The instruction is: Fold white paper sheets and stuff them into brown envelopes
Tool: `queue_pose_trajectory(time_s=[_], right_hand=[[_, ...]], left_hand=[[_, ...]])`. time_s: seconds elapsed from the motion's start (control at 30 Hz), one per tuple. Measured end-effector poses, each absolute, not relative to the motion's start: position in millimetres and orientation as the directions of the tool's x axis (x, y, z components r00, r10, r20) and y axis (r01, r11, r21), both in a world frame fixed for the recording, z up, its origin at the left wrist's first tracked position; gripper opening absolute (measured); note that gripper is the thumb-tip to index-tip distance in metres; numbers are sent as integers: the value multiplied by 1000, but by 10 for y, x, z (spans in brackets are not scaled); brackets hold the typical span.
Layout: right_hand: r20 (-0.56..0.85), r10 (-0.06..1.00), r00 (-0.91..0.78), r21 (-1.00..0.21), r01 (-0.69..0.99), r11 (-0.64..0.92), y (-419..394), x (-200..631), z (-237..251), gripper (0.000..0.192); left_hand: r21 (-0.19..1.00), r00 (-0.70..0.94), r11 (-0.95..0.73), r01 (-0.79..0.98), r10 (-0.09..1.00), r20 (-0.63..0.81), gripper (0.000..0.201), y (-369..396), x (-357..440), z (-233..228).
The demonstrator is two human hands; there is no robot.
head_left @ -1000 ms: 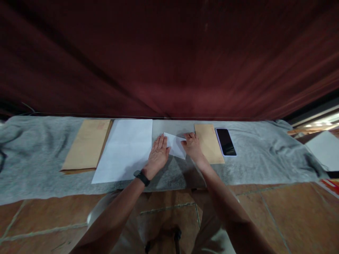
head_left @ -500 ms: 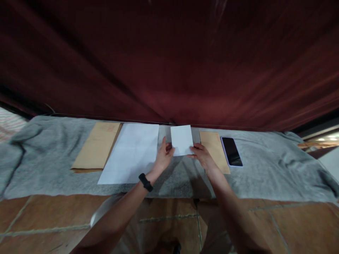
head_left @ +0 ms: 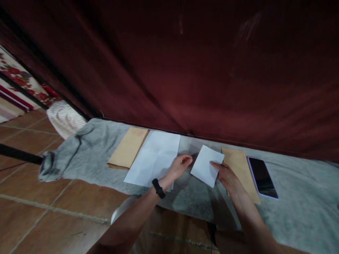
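The right hand (head_left: 227,177) holds a folded white paper (head_left: 206,165) by its near right corner, fingers pinched on it; the thumb side is hidden under the sheet, so how the grip closes beneath cannot be told. The paper is lifted a little off the grey cloth (head_left: 291,201) and tilted, its long axis running from near right to far left, away from the right hand's fingers. It lies just left of the tan envelope (head_left: 239,173), which rests flat on the cloth with its long axis pointing away from the person.

The left hand (head_left: 180,166) is just left of the paper, apart from it by a narrow gap. Its fingers are loosely curled, holding nothing, and rest at the right edge of the large white sheet (head_left: 155,158). So the right hand is the one on the paper; the left is near but off it. A black band (head_left: 158,188) sits on the left wrist.

Left of the envelope, beyond the sheet, lies a stack of tan envelopes (head_left: 127,148), partly under the sheet's edge. Right of the envelope, just beside it, a phone (head_left: 262,173) lies face up with a dark screen. Behind the envelope hangs a dark red curtain (head_left: 185,70).
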State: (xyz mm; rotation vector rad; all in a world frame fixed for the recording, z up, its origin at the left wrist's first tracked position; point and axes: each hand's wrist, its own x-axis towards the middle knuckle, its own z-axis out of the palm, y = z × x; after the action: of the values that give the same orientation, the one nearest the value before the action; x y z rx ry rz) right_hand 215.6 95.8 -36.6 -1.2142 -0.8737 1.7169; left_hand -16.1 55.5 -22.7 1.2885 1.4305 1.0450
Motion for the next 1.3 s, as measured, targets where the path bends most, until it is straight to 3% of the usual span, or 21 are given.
queue_pose_trajectory(time_s=[0.1,0.17,0.27,0.33,0.43,0.63,0.73,0.87,1.0,1.17,1.23,1.3], right_hand=[[-377,895,-237,-868,-246,-431,913,2170,-361,38],[-368,899,-236,-878,-230,-419,888,2165,-355,36],[-372,910,-183,-890,-208,-406,867,2135,-330,32],[-392,905,-167,-885,-201,-421,857,2112,-305,31],[-391,906,-160,-887,-198,-418,842,2088,-292,33],[-398,914,-78,-903,-144,-405,866,2067,-407,31],[-415,907,-78,-899,-120,-421,888,2064,-446,29],[-402,913,-70,-904,-127,-408,897,2055,-446,29],[-413,909,-54,-900,-128,-417,887,2043,-422,31],[-381,923,-54,-917,-106,-385,873,2030,-408,34],[-317,948,-33,-945,-74,-319,889,2021,-431,37],[-243,970,14,-970,-10,-242,923,2016,-477,36]], left_hand=[[751,-244,-1,660,945,216,30,574,-525,-62],[548,-327,112,829,892,313,43,553,-844,41],[342,-546,444,828,778,311,68,456,-1362,119],[292,-681,617,731,687,253,82,358,-1688,109],[287,-762,710,643,631,148,92,217,-2086,38],[329,-775,737,591,631,-22,101,112,-2494,-54],[328,-787,750,574,616,-34,105,77,-2548,-31],[305,-756,705,640,648,90,107,18,-2526,54],[293,-804,750,593,570,170,90,-9,-2500,196],[388,-832,737,553,518,201,42,-144,-2498,522],[473,-856,714,516,421,300,28,-218,-2473,730],[637,-877,604,480,297,379,15,-249,-2419,944]])
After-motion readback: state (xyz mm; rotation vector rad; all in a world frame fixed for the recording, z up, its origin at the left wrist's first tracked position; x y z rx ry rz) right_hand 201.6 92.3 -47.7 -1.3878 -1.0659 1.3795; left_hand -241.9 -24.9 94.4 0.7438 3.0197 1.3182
